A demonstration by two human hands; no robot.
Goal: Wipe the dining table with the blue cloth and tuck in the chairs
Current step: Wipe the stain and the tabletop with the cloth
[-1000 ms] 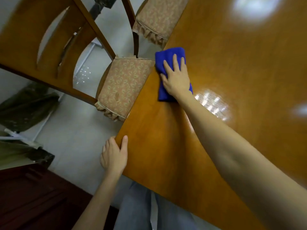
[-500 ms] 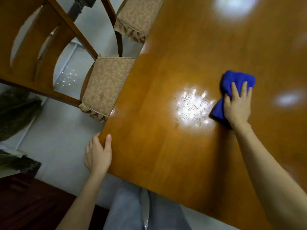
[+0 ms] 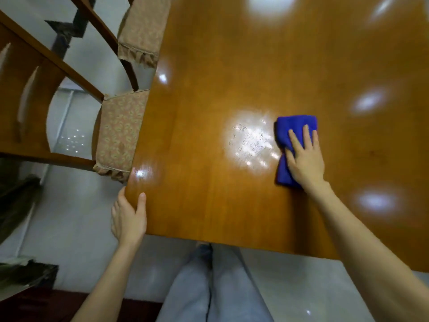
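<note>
The glossy brown dining table [image 3: 232,66] fills most of the head view. A folded blue cloth [image 3: 290,129] lies flat on it, right of a bright glare patch. My right hand [image 3: 305,159] presses the cloth down with straight fingers. My left hand [image 3: 128,217] holds the table's near left corner, thumb on top and fingers under the edge. Two wooden chairs stand along the left side: the nearer chair [image 3: 116,133] with its patterned seat partly under the table, and a farther chair [image 3: 141,31] behind it.
Pale tiled floor [image 3: 69,217] lies left of and below the table. Dark bundles [image 3: 16,196] sit on the floor at the far left. A dark red surface [image 3: 46,305] shows at the bottom left. My legs in light trousers stand at the near table edge.
My right hand slid the blue cloth from the table's left edge by the chair across to the right of the glare patch. My left hand stayed on the corner.
</note>
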